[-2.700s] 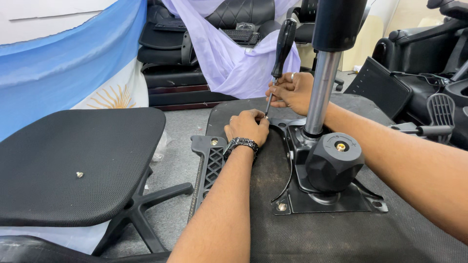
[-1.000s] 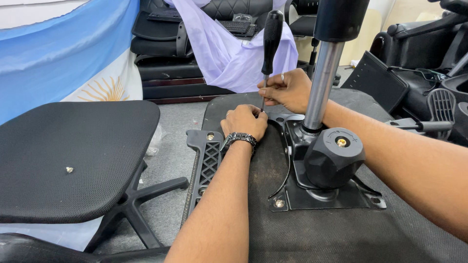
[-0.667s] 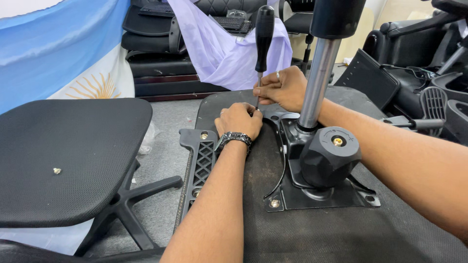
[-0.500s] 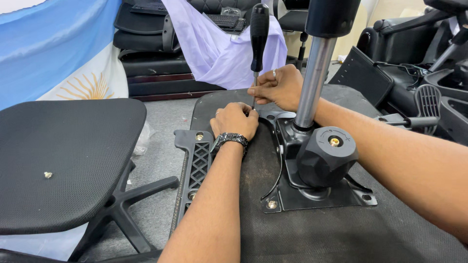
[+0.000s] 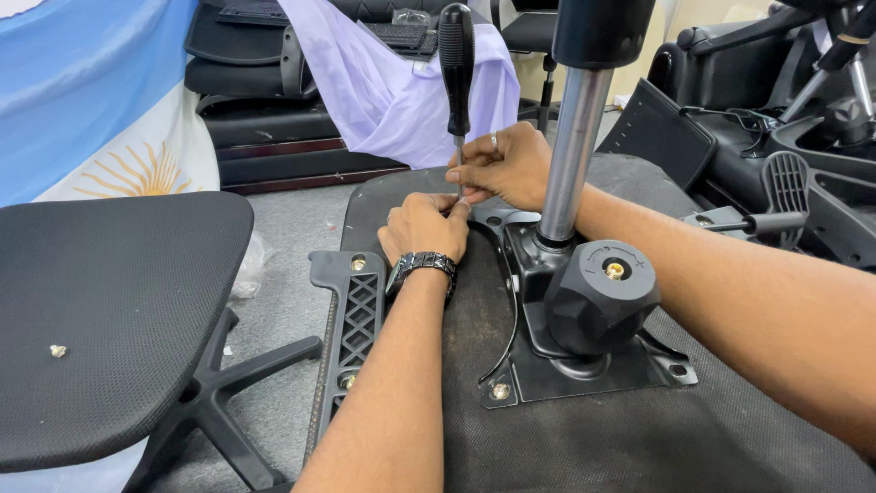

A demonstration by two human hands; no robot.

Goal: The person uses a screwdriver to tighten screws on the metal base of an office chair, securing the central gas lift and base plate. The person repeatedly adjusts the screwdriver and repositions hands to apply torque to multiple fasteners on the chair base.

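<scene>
A black-handled screwdriver point(image 5: 456, 64) stands upright, its tip down at the far edge of the metal plate point(image 5: 584, 365) on an upturned seat point(image 5: 639, 438). The right hand point(image 5: 506, 166) pinches its shaft, fingers closed. The left hand point(image 5: 424, 228), curled shut, steadies the tip; what it grips is hidden. A steel post point(image 5: 570, 155) rises just beside them.

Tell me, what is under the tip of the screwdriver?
The screwdriver stands upright over the mechanism plate. The left hand and right hand cover its tip, so any screw there is hidden.
</scene>
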